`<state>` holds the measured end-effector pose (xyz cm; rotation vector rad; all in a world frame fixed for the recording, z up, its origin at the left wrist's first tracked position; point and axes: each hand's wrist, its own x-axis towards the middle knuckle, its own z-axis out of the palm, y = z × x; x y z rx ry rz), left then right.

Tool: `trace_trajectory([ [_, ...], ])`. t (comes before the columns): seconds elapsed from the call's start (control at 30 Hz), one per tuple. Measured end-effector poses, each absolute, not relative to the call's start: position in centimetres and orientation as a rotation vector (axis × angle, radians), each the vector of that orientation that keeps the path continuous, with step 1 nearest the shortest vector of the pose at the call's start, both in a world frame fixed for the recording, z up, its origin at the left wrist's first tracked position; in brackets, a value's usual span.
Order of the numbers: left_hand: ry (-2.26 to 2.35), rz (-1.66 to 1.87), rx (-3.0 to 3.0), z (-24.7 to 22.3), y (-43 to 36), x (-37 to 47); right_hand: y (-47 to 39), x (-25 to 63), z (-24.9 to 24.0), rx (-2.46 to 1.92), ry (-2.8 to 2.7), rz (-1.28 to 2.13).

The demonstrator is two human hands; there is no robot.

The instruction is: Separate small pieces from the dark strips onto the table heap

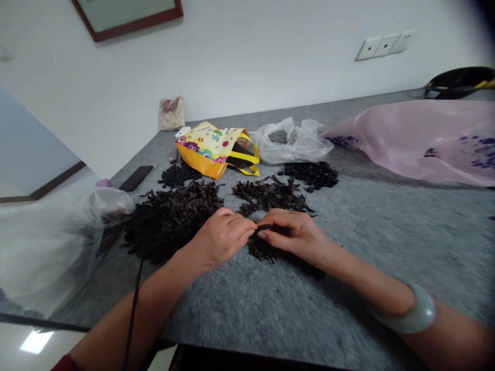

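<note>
A short black strip [264,227] spans the small gap between my two hands, above the grey tabletop. My left hand [228,234] pinches its left end, fingers closed. Thumb and fingertips of my right hand [290,231] close on the strip's right end; a pale green bangle [415,312] circles that wrist. Just below my fingertips lies a small pile of dark, shiny pieces [262,251], partly hidden by my hands. A large heap of black strips [166,221] is left of my left hand, and a smaller heap of strips [273,193] lies beyond both hands.
Black round pieces [315,174] lie at the back, with more pieces [178,175] farther left. Behind stand a colourful yellow bag [211,147] and a white plastic bag [292,147]. A pink bag [417,136] lies right, a dark phone-like object [136,178] and clear plastic [50,242] left.
</note>
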<state>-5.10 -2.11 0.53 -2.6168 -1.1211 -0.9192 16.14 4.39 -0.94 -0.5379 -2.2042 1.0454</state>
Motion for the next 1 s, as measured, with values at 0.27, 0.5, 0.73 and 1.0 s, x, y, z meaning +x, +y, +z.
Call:
trace_trajectory([
  [0.27, -0.929, -0.573, -2.604, 0.66, -2.04, -5.25, 4.12, 15.87, -1.11, -0.532, -2.257, 1.295],
  [0.5, -1.119, -0.844, -2.574, 0.54, -2.11, -4.9, 4.05, 15.7, -0.91, -0.622, -2.039, 1.771],
  [0.73, -1.498, -1.337, -2.736, 0.73, -2.19, -5.1, 4.66, 16.04, -1.06, -0.685, -1.802, 1.948],
  [1.0, -1.458, -1.443, -2.862, 0.64, -1.96, -4.46, 4.77, 15.79, -1.45, -0.658, -1.609, 2.192],
])
